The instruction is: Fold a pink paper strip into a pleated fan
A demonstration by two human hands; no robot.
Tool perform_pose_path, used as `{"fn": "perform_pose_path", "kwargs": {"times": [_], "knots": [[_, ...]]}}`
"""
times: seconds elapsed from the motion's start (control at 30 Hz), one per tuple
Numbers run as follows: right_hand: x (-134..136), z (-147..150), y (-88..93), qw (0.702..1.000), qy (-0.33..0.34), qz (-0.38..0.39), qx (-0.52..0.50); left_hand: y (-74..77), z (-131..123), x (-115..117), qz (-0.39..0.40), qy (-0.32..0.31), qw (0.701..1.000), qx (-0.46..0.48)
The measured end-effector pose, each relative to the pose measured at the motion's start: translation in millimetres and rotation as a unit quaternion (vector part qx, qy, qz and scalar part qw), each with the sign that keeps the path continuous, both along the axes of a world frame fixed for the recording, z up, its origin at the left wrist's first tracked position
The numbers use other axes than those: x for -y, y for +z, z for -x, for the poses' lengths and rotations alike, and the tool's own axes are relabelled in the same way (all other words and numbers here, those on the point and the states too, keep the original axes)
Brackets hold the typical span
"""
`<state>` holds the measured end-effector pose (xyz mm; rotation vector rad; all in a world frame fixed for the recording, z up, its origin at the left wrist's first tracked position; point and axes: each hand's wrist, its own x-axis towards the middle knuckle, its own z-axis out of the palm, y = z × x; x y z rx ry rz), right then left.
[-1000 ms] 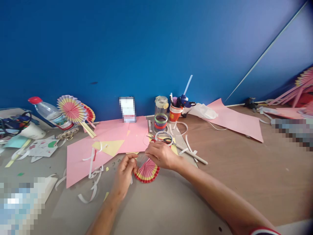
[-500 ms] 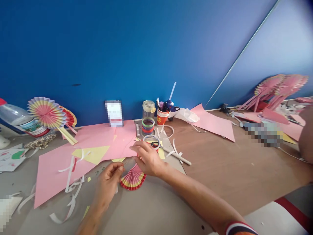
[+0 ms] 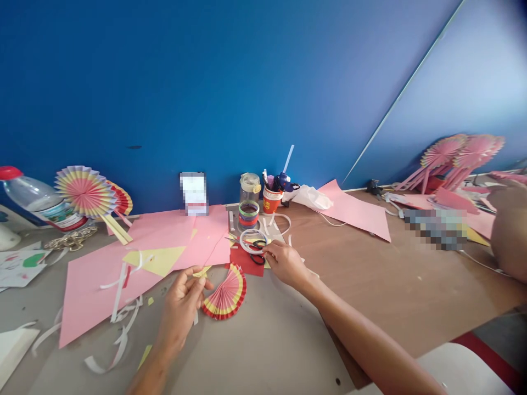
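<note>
A pleated half-round fan [image 3: 225, 295], pink with yellow and red edging, lies on the grey tabletop between my hands. At its left, my left hand [image 3: 188, 292] pinches a thin red thread [image 3: 214, 248] that runs up over the pink paper. My right hand [image 3: 284, 262] has its fingertips closed at the black-handled scissors [image 3: 258, 258], beside a white tape ring [image 3: 252, 235]. Whether the fingers grip the scissors is hard to make out. A red paper piece [image 3: 246, 262] lies under the scissors.
Pink sheets [image 3: 99, 291] with yellow scraps and white strips spread at the left. Behind stand a phone [image 3: 194, 193], a clear jar [image 3: 249, 197] and a red pen cup [image 3: 272, 202]. Finished fans [image 3: 85, 192] lean at the left. Another person's arm [image 3: 510, 230] shows at far right.
My right hand has moved right, away from above the fan to the scissors, uncovering the fan's right side and the red paper. My left hand has stayed nearly in place.
</note>
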<state>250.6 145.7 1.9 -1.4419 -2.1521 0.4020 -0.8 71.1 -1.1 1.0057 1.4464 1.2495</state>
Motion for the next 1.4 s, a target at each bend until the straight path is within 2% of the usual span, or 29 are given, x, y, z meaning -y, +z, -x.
{"fn": "perform_pose_path", "kwargs": {"times": [0.23, 0.4, 0.7, 1.07, 1.27, 1.4], "knots": [[-2.1, -7.6, 3.1, 0.992, -0.051, 0.041, 0.105, 1.4, -0.1, -1.7, 0.003, 0.005, 1.000, 0.009], [2.4, -7.4, 3.6, 0.990, -0.019, 0.067, 0.123, 2.6, -1.0, 0.1, 0.011, 0.005, 1.000, 0.009], [7.3, -0.1, 3.5, 0.994, -0.004, 0.053, 0.099, 2.2, -0.4, 1.2, 0.001, -0.001, 1.000, 0.014], [-4.1, -30.9, 6.2, 0.992, -0.105, 0.037, 0.055, 4.1, -1.6, 1.1, 0.008, 0.001, 1.000, 0.012], [4.5, -20.6, 6.7, 0.993, -0.075, 0.073, 0.049, 2.3, -2.2, 1.1, 0.008, -0.003, 1.000, 0.016], [5.5, -4.5, 6.8, 0.996, -0.057, 0.068, 0.028, 3.8, -4.6, 0.5, 0.009, -0.001, 1.000, 0.019]]}}
